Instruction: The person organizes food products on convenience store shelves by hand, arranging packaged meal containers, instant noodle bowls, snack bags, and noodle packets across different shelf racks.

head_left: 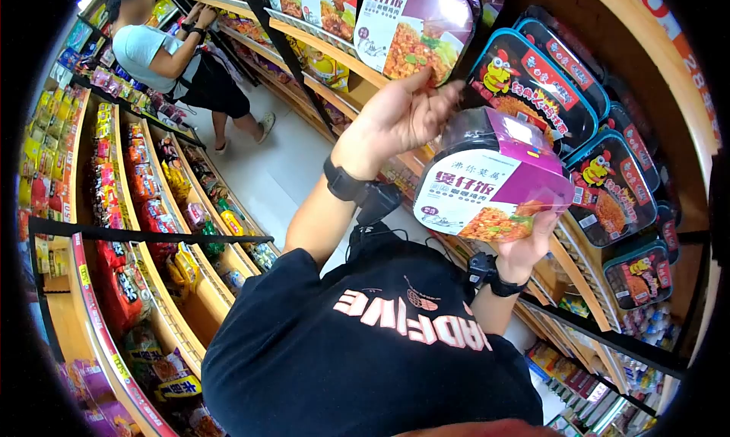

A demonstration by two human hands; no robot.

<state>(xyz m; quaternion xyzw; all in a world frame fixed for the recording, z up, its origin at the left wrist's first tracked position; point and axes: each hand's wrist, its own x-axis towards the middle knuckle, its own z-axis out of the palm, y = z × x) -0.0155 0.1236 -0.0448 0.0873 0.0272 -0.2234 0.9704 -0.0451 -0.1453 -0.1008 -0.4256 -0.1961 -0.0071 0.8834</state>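
Observation:
My right hand (528, 247) grips a purple-and-white instant rice box (487, 186) from its lower right side, with the printed face turned up toward me. Above and left of that box, my left hand (414, 117) is open, its fingers loosely bent and holding nothing. Its fingertips are close to a matching rice box (414, 30) on the shelf; whether they touch it I cannot tell. Black instant noodle trays with a yellow cartoon figure, such as the blue-rimmed noodle tray (532, 87), stand just right of my hands.
A wooden shelf (334, 45) with a black post runs along the right side. Shelves of bright snack packets (156, 216) line the left. Between them lies a pale tiled aisle (255, 167), where another person (163, 57) stands at the far shelf, arms raised toward it.

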